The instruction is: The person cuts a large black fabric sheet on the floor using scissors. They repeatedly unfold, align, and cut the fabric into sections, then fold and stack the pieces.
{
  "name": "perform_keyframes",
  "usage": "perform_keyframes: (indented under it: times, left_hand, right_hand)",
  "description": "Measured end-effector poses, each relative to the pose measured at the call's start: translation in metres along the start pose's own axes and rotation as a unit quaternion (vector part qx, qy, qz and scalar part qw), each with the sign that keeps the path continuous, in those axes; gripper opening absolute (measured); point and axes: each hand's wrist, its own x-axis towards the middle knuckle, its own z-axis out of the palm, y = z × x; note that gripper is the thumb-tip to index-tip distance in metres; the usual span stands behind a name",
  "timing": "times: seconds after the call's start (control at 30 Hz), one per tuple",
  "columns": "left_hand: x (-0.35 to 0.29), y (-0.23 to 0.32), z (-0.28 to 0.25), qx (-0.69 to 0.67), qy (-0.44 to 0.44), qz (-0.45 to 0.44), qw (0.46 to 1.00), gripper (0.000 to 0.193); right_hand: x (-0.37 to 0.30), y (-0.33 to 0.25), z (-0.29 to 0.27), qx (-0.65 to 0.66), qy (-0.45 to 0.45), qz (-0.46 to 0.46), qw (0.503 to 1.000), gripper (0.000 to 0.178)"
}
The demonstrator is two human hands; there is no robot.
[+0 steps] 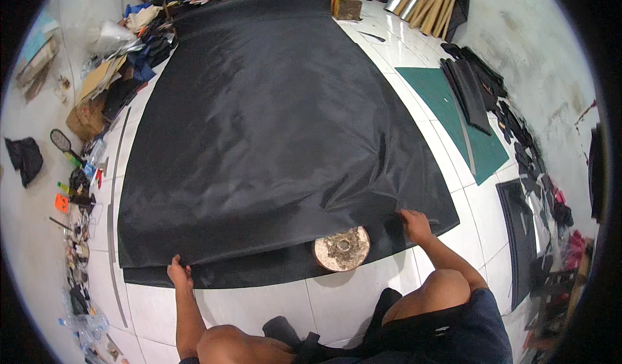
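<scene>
A large sheet of black fabric [259, 124] covers most of the floor in front of me, with a second black layer [253, 270] showing below its near edge. At the left end of that near edge, my left hand [180, 273] pinches the upper fabric. Farther right, my right hand [414, 227] grips the same edge with bent fingers, and creases fan out in the cloth beyond it. Between my hands, nearer the right one, a round, worn, pale disc [342, 249] with a ring at its centre rests on the lower layer.
A green mat [424, 98] with folded black pieces [468, 89] lies on the right. Long thin strips [118, 170] run along the left. At the far right corner stand a block-like weight [346, 8] and brown tubes [434, 4]. Clutter lines both walls over white tiles [363, 299].
</scene>
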Motion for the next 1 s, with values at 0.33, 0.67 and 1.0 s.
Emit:
perform_keyframes:
  times: [0.33,0.67,1.0]
  left_hand:
    - [-0.010,-0.054,-0.013,-0.015,-0.006,-0.067,0.998,0.028]
    - [-0.077,-0.080,0.028,-0.034,-0.248,-0.230,0.940,0.080]
    - [-0.079,-0.070,0.023,-0.056,-0.294,-0.202,0.933,0.057]
  right_hand:
    - [-0.004,0.002,-0.039,-0.160,-0.004,0.129,0.979,0.064]
    - [0.060,-0.193,-0.054,0.024,-0.145,-0.290,0.946,0.044]
    - [0.035,-0.203,-0.026,-0.023,-0.126,-0.379,0.916,0.037]
